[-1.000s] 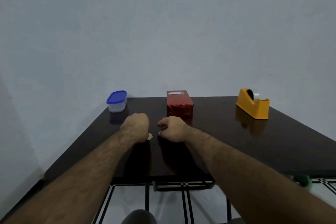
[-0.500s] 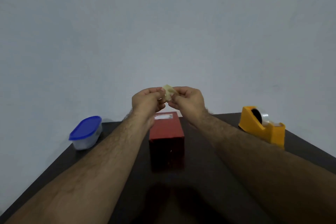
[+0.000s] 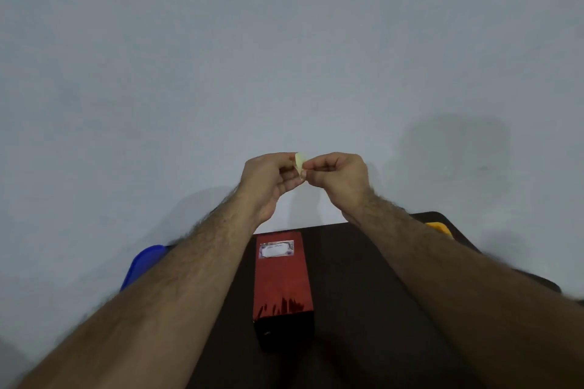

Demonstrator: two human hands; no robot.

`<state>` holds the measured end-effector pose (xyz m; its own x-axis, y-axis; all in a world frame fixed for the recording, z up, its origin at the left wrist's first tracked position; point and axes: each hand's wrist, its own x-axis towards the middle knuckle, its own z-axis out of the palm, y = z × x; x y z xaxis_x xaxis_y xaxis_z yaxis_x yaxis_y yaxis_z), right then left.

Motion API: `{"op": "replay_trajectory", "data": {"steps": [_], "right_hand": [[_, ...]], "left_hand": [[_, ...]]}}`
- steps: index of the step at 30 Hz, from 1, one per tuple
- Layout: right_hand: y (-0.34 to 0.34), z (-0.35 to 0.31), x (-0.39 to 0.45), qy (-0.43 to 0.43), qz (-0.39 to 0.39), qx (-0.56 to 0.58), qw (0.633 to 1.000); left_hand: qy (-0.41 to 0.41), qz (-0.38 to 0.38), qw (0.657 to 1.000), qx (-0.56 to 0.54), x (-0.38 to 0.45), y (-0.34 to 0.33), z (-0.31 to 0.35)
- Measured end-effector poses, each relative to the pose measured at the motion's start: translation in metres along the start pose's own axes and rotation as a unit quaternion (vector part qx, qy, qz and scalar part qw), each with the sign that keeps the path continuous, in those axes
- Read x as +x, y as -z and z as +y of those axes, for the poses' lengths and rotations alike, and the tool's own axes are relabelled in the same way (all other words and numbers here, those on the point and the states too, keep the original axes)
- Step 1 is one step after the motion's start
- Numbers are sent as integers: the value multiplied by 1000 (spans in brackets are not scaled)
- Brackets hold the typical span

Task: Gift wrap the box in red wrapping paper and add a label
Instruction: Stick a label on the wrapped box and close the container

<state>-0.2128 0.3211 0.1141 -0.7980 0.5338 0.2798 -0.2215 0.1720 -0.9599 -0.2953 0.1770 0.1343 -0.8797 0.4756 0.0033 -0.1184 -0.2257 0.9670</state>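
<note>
A box wrapped in red paper (image 3: 282, 281) lies on the dark table (image 3: 357, 287), between my forearms. A white label with a purple border (image 3: 276, 249) is stuck on its top, at the far end. Raised above the box in front of the wall, my left hand (image 3: 268, 180) and my right hand (image 3: 338, 175) both pinch a small pale yellow scrap of paper (image 3: 300, 162) between thumb and fingertips. Most of the scrap is hidden by the fingers.
A blue container lid (image 3: 143, 264) shows at the left behind my left forearm. A sliver of the yellow tape dispenser (image 3: 439, 228) peeks out at the right behind my right forearm. The grey wall fills the upper view.
Both hands rose from the table top with the pale scrap and hold it up in front of the wall. The view has moved closer over the box.
</note>
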Motion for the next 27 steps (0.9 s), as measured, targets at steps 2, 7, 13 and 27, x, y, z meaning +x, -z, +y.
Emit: {"op": "replay_trajectory", "data": {"steps": [2,7,13,27], "right_hand": [[11,-27,-1,-23,14,-13,1000],[43,-61,-15,-68,22,4,997],[96,-60,-41,-30,-1,-6,1000],[344,-54,-55,-71,-65,-176,980]], "left_hand": [[-23,-53,994,96,-7,-10,27],[-170,-112,886,417,-10,-35,59],[-72,-92,945,306,-29,-91,48],[-107,-116,898,411,-78,-308,-36]]}}
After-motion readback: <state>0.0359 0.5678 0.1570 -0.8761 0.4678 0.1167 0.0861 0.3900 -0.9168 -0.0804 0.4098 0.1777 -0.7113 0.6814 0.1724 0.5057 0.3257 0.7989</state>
